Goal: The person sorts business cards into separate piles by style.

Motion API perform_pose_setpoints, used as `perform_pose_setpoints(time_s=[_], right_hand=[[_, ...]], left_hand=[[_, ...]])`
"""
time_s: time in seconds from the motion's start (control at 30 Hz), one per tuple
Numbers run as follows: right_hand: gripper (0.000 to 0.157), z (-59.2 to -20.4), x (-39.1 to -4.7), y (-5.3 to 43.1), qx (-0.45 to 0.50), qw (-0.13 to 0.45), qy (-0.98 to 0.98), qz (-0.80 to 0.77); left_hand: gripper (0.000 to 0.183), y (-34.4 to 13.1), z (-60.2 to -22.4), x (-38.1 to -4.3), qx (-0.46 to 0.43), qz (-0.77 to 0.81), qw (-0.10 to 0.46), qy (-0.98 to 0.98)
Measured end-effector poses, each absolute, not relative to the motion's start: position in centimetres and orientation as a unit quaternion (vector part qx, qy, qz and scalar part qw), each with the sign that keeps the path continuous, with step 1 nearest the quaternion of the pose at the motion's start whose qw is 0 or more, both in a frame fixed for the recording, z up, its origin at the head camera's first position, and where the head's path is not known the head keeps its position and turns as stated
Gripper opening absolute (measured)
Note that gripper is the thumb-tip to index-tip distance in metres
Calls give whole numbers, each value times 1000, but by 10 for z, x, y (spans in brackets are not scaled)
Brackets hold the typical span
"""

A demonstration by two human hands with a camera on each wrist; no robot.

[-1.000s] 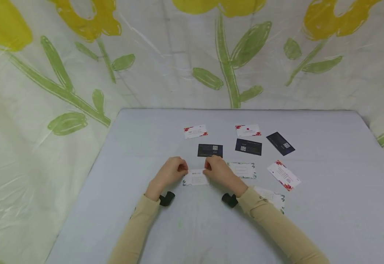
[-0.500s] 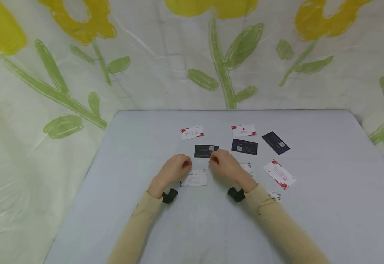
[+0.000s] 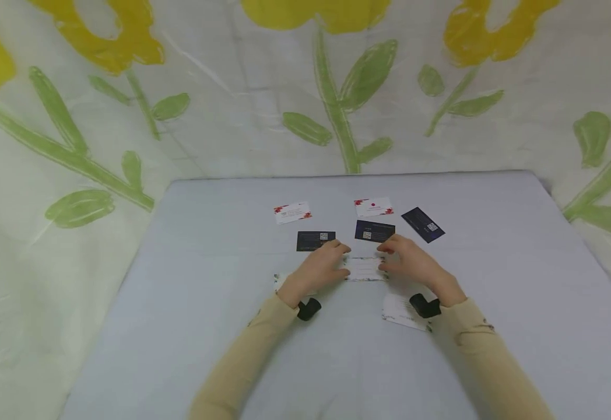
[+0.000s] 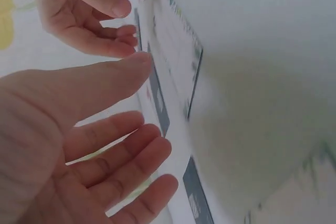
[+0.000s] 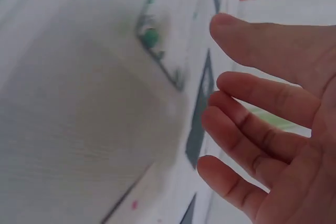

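Note:
In the head view a white business card with a leafy border (image 3: 365, 269) lies flat between my two hands. My left hand (image 3: 318, 268) hovers at its left end, thumb and fingers spread apart, as the left wrist view confirms. At the right end is my right hand (image 3: 415, 262), its fingers loosely extended and the thumb apart. Neither hand holds anything. Partly covered by my left hand and wrist is another leafy white card (image 3: 282, 283). A third leafy card (image 3: 402, 311) lies by my right wrist.
Behind the hands lie black cards (image 3: 312, 240), (image 3: 375, 230) and a slanted black card (image 3: 423, 224). Farther back are two white cards with red flowers, a left one (image 3: 292, 212) and a right one (image 3: 373, 206). A flower-printed curtain (image 3: 263, 87) hangs beyond the table's (image 3: 206, 221) back edge.
Both hands have left the left leafy card, which they held, and moved right to the middle leafy card. Their fingers have spread. The view has turned slightly right.

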State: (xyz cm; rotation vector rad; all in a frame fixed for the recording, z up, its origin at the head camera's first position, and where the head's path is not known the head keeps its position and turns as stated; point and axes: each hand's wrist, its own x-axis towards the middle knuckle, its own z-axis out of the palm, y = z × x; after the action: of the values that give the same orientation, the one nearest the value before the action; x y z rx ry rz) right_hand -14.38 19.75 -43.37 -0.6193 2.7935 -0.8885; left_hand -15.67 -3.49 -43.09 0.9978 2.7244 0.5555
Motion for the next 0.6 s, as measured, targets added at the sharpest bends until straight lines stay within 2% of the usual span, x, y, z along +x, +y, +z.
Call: perform_pose_setpoints(time_s=[0.13,0.3,0.6], right_hand=[[45,-442,-139,197,-210,67,937,-273],[51,-447,-136,196,-225,49,936,-265],[39,-450,-133,199,-214,34,932,-290]], left_hand=[[54,-25,-436,-156,342,132,80,927],[50,-20,-440,-156,336,105,83,932],[40,-16,-439,-156,319,187,102,924]])
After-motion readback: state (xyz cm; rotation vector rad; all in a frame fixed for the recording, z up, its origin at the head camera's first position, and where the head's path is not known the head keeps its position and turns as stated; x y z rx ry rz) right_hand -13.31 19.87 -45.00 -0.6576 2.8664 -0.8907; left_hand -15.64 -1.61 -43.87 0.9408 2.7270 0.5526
